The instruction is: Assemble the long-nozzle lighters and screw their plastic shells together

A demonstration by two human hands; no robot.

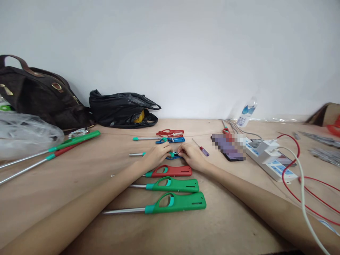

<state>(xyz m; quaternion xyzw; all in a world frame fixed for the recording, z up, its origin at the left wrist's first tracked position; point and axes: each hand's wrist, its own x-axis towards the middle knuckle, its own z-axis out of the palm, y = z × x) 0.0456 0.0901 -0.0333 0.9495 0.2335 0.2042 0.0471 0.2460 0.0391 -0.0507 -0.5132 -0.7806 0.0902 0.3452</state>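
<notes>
Both my hands rest on the wooden table [228, 219] around a blue gas lighter [174, 156] with a metal nozzle that pokes out to the left. My left hand [156, 156] pinches its front end, fingers curled. My right hand [191, 156] grips its handle end, fingers closed. Just in front of my hands lie a red lighter [172, 171] and two green lighters [175, 185] [179, 202], all with nozzles that point left. Behind my hands lie an opened blue lighter [171, 140] and a red lighter shell [170, 133].
A small screwdriver [202, 148] lies right of my hands, then a phone [230, 147], a white power strip [268, 157] and red and white cables [294, 180]. Long green lighters [66, 144], a clear plastic bag [23, 134], a brown handbag [39, 95] and a black bag [122, 109] lie left. A bottle [247, 111] stands by the wall.
</notes>
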